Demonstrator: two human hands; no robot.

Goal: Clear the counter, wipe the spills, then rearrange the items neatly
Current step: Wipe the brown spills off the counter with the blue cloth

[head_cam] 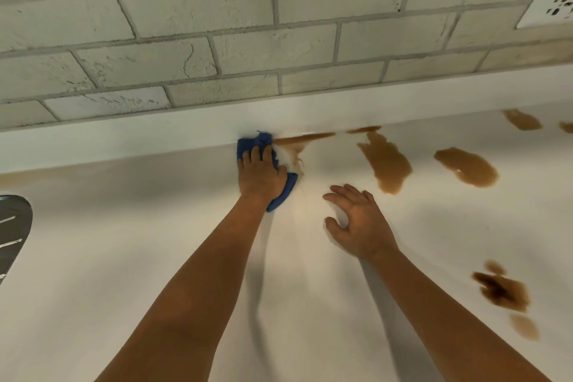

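the table (124, 242) is white and runs wide under a brick wall (186, 40), with a low white ledge (124, 139) at its back edge. brown spills (387, 161) lie all to the right of the cloth, in a row along the ledge and further right, with a darker patch (502, 288) near the front right. the blue cloth (280, 195) sits at the ledge, its right edge touching a smeared streak. the left hand (260, 177) presses flat on the cloth, fingers straight, no closed grip. the right hand (356, 220) hovers spread and holds nothing, nearer the big spills. the next wipe likely runs rightward along the ledge.
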